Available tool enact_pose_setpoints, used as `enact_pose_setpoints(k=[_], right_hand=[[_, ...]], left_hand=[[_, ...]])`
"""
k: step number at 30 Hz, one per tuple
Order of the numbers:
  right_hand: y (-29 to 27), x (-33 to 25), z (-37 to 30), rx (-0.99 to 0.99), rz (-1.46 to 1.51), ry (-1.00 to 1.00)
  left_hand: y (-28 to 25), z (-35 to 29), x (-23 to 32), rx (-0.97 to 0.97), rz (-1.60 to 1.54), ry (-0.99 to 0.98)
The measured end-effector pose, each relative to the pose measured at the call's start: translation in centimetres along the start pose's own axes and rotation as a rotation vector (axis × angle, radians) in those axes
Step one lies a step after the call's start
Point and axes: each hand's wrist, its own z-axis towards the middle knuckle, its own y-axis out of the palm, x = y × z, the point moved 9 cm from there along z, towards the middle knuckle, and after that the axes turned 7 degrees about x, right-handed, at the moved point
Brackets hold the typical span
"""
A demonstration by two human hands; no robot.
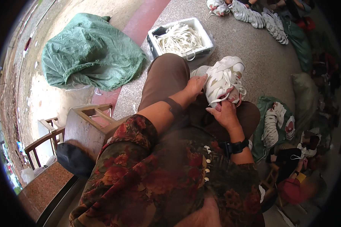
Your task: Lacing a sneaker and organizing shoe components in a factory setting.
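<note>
A crumpled green sack (89, 51) lies left of a white box (207, 41) of pale laces (180, 38). The left hand (196, 86) rests against the left side of a white shoe (224, 72) held between the knees; its fingertips are hidden, so their grip cannot be told. The right hand (225, 114) is at the shoe's opening, thumb apart from the fingers, any pinch unclear. Farther right, more white shoes (272, 123) lie on green cloth (258, 151).

left hand (195, 87) partly hidden by the white shoe (224, 77), lower-right co-worker (293, 190) blurred
</note>
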Motion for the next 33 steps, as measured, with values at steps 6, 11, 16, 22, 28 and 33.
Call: enact_pose_setpoints(k=[6,11,16,22,28,33], right_hand=[[1.5,1.4,0.2,-0.192,0.059,0.126],[-0.3,3.0,-0.9,-0.043,0.834,0.323],[-0.4,4.3,-1.2,-0.248,0.624,0.564],[2.5,7.8,-0.1,-0.324,0.651,0.548],[3.2,9.4,-1.4,-0.340,0.501,0.609],[2.6,8.7,-1.2,-0.380,0.448,0.668]], left_hand=[[1.1,0.4,-1.3,-0.084,-0.084,-0.101],[2.7,-1.4,0.9,-0.181,-0.156,-0.012],[2.1,-2.2,3.4,-0.037,0.321,0.252],[2.5,-3.1,5.9,-0.106,0.580,0.309],[0.0,-5.7,12.5,0.035,0.589,0.870],[-8.9,-4.9,15.4,0.423,0.422,1.011]])
